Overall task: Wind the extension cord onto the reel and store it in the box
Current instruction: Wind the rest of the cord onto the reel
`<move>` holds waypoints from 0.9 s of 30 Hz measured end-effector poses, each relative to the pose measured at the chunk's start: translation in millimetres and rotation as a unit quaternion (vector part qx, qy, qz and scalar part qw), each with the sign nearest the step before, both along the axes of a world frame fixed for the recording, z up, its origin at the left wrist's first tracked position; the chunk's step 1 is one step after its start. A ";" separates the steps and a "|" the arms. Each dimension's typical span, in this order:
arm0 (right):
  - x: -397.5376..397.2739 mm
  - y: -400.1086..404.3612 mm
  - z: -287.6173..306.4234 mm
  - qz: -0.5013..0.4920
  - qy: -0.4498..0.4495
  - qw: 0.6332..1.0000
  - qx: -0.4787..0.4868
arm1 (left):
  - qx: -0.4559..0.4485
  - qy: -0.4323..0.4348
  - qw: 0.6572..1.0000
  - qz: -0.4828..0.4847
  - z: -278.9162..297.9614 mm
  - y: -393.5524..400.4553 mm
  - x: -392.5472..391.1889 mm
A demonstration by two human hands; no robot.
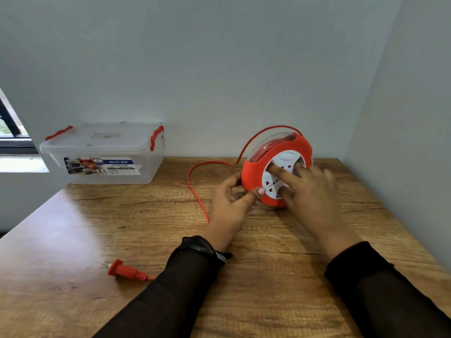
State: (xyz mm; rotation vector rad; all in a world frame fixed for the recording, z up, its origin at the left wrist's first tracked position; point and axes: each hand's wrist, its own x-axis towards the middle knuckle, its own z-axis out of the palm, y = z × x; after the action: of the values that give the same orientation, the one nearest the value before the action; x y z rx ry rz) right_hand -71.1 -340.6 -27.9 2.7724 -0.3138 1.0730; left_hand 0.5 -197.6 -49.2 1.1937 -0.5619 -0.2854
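A red and white extension cord reel [275, 152] stands on edge at the back right of the wooden table [268, 276]. My left hand [230, 203] grips its lower left rim, thumb on the red edge. My right hand [310, 189] lies on the white socket face, fingers spread across it. A loose red cord [192, 189] arcs out from the reel's top, loops left and runs down under my left forearm. Its red plug [122, 270] lies flat near the front left. The clear plastic box [105, 154] with red latches sits at the back left, lid on.
Grey walls close in behind the table and along its right side. A window sill [17, 152] shows at the far left beside the box. My dark sleeves [185, 284] cover both forearms over the front of the table.
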 end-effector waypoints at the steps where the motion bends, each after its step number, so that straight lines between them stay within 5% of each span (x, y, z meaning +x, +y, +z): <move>1: 0.4 1.9 0.2 -0.006 -0.007 1.000 0.002 | -0.004 -0.002 1.000 0.003 0.1 -0.3 0.1; 7: -1.8 20.6 0.2 -0.004 -0.077 0.971 0.226 | -0.001 -0.025 0.999 0.033 -4.2 -3.6 0.3; 13: 2.8 23.3 -3.5 0.057 -0.121 0.866 0.483 | 0.016 -0.063 0.997 0.045 -5.7 -6.7 -4.0; 18: 9.3 25.5 1.5 0.132 -0.176 0.651 0.727 | 0.036 -0.087 0.993 0.068 -10.2 -10.5 -0.8; 25: 3.0 24.5 13.7 0.098 -0.105 0.447 0.883 | 0.055 -0.108 0.991 0.061 -10.5 -10.7 -0.9; 27: 2.5 24.8 12.9 0.110 -0.109 0.431 0.889 | 0.053 -0.089 0.993 0.048 -11.7 -10.7 -0.4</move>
State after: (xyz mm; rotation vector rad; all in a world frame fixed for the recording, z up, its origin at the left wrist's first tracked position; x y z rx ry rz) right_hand -68.6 -315.8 -15.0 4.1545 -2.5576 1.6099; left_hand 0.1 -208.3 -60.9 1.3528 -0.6489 -0.1288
